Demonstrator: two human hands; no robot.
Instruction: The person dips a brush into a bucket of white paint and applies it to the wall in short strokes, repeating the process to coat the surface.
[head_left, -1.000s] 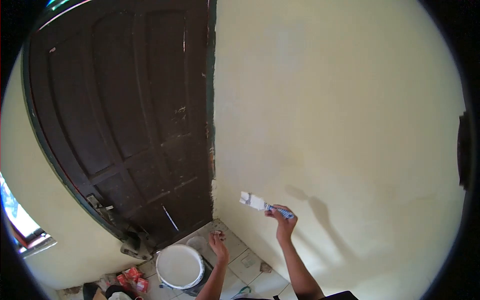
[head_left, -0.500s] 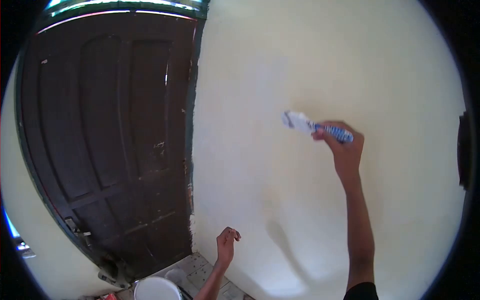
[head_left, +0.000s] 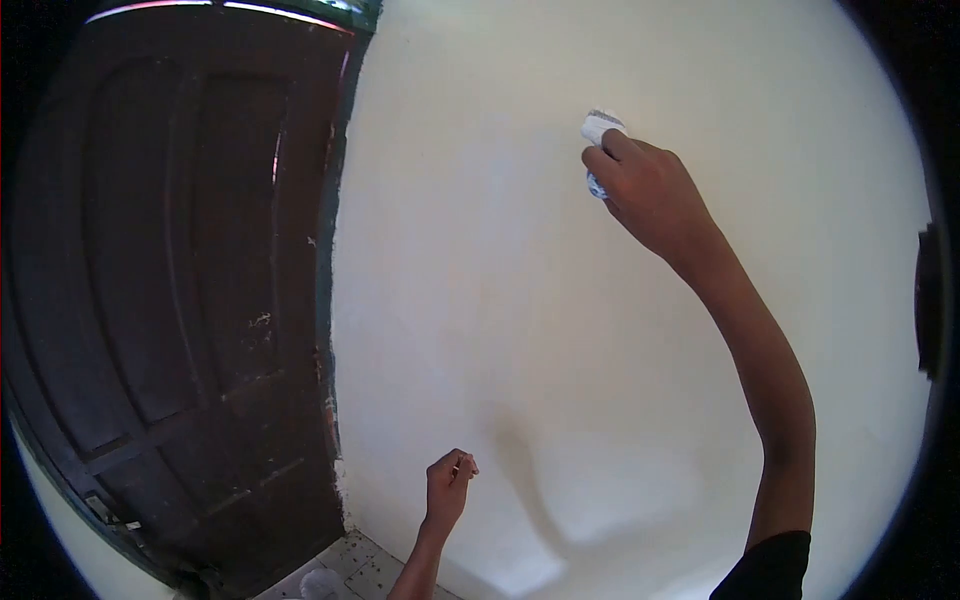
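Note:
My right hand [head_left: 645, 190] is raised high against a cream-coloured wall [head_left: 480, 270], its fingers wrapped round a paintbrush [head_left: 603, 126]. White paint coats the brush head, which points upward close to the wall. Most of the blue-and-white patterned handle is hidden in my grip, with a bit of it showing below the fingers. Low in front of the wall, my left hand [head_left: 447, 492] hangs with its fingers curled in, and nothing shows in it.
On the left stands a dark brown panelled door [head_left: 150, 290] in a green frame with rough paint along its edge. A metal door handle [head_left: 112, 512] is at its lower left. Below lies a tiled floor [head_left: 372, 568] with a whitish object [head_left: 322, 584]. A dark fixture [head_left: 928, 300] sits at far right.
My right hand has moved up with the paintbrush, whose head has turned from pointing left to pointing up. The view has shifted right, and the white bucket has left it.

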